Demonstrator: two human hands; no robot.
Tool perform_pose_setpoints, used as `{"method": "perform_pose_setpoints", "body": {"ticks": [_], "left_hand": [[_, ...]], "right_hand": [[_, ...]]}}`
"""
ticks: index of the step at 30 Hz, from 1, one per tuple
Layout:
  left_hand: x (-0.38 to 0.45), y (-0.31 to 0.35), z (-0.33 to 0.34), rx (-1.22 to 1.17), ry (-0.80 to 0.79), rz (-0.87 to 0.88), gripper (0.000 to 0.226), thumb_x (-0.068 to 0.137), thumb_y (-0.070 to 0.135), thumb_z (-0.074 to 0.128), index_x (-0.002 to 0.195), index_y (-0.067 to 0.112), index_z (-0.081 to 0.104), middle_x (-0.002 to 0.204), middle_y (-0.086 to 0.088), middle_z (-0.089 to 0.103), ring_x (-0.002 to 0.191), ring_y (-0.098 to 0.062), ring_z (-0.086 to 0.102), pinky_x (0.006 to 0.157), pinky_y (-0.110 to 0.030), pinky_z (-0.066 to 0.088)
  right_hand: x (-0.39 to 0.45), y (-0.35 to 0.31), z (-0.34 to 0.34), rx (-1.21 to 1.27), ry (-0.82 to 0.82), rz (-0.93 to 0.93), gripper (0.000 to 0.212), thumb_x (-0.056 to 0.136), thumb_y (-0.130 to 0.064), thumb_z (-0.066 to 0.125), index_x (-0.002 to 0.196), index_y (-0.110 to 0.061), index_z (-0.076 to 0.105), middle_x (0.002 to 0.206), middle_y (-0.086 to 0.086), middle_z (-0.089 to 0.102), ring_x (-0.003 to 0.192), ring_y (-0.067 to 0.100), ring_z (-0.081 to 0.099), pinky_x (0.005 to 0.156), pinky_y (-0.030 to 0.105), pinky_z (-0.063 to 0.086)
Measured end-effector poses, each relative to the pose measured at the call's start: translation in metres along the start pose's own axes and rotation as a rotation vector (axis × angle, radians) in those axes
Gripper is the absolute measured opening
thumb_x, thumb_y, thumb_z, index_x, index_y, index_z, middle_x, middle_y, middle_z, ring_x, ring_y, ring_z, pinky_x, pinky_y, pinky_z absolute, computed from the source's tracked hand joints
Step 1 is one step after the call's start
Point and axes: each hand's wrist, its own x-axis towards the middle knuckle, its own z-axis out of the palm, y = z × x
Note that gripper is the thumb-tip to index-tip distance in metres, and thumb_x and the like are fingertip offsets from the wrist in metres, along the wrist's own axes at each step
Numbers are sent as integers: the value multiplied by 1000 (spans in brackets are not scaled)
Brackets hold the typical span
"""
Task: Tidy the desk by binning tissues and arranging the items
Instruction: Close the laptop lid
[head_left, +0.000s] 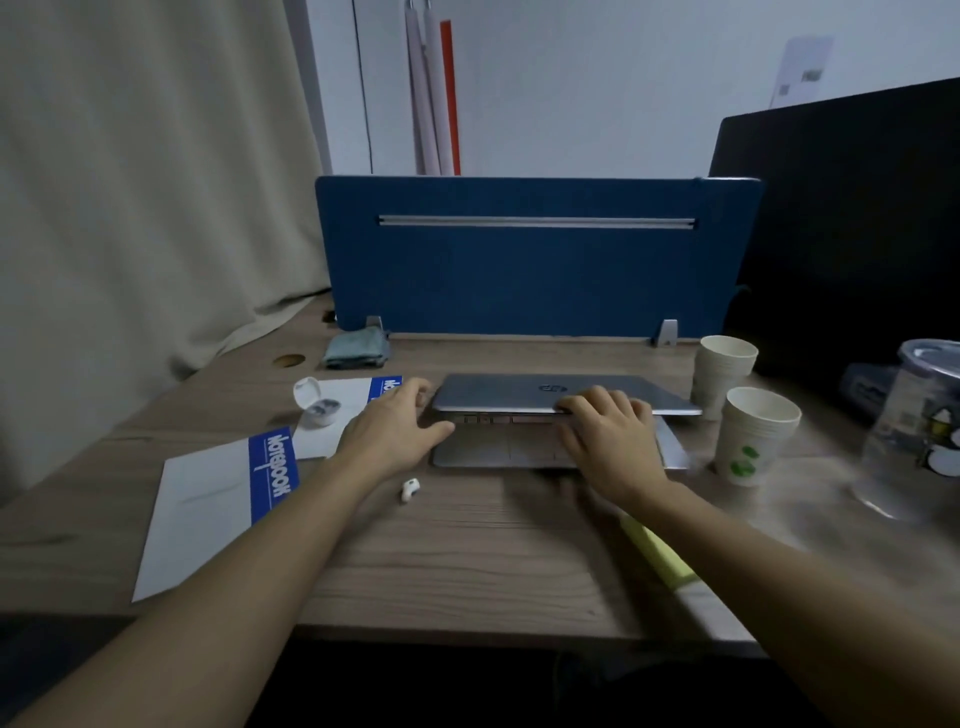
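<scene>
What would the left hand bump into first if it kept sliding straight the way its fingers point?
Probably the laptop. The left hand points up and to the right, its fingertips already at the lid's left corner. Depth is hard to judge, so it could slip past toward the blue divider.

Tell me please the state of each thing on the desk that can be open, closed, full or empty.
laptop: lid almost closed
earbud case: open
loose earbud: out of its case
paper cups: upright, contents not visible
jar: lid on
left hand: open
right hand: on the lid edge
</scene>
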Motion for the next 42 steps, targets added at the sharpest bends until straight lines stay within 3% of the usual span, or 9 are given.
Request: {"method": "perform_pose_setpoints", "body": {"ticks": [6, 14, 25, 29, 32, 37, 42], "left_hand": [[-6, -2, 10, 24, -32, -6, 63, 83, 54, 65, 137, 28, 44, 139, 10, 54, 124, -16, 52, 89, -37, 46], [-2, 3, 19, 13, -59, 12, 61, 83, 52, 65, 136, 30, 45, 139, 11, 54, 121, -15, 53, 92, -40, 48], [-5, 4, 32, 24, -91, 0, 64, 83, 54, 67, 138, 33, 43, 141, 12, 51, 110, -17, 58, 82, -42, 55], [-5, 5, 35, 19, -110, 6, 65, 83, 51, 68, 140, 31, 42, 143, 8, 49, 120, -18, 54, 92, -46, 52], [-3, 7, 39, 29, -134, 34, 67, 83, 48, 70, 141, 30, 41, 145, 4, 47, 126, -19, 50, 99, -47, 48], [0, 13, 48, 85, -166, 97, 65, 82, 49, 72, 138, 30, 45, 140, 5, 51, 123, -16, 52, 99, -43, 48], [10, 17, 57, 153, -151, 171, 49, 86, 47, 69, 128, 27, 53, 134, 4, 55, 117, -18, 55, 91, -35, 45]], "right_hand": [[-15, 2, 15, 21, -142, -11, 29, 96, -48, 43, 117, -32, 56, 120, -6, 54, 111, 19, 47, 95, 38, 35], [-12, 8, 15, 85, -157, -32, 26, 94, -48, 47, 114, -33, 56, 119, -7, 54, 110, 17, 47, 93, 35, 35], [-16, 14, 22, 99, -272, -26, 31, 94, -50, 45, 115, -31, 58, 118, -6, 55, 107, 18, 48, 87, 35, 38], [-10, 24, 18, 98, -286, 12, 31, 92, -52, 49, 112, -30, 58, 115, -5, 56, 104, 18, 49, 82, 34, 38], [-9, 40, 11, 70, -318, 44, 36, 88, -53, 56, 115, -30, 57, 117, -4, 55, 106, 20, 50, 86, 38, 42], [-12, 58, 6, -60, -346, -43, 37, 88, -50, 59, 121, -34, 56, 122, -6, 55, 108, 20, 52, 86, 39, 46], [-4, 59, 14, -86, -317, -16, 35, 89, -47, 57, 121, -34, 57, 123, -6, 56, 106, 21, 54, 80, 38, 47]]}}
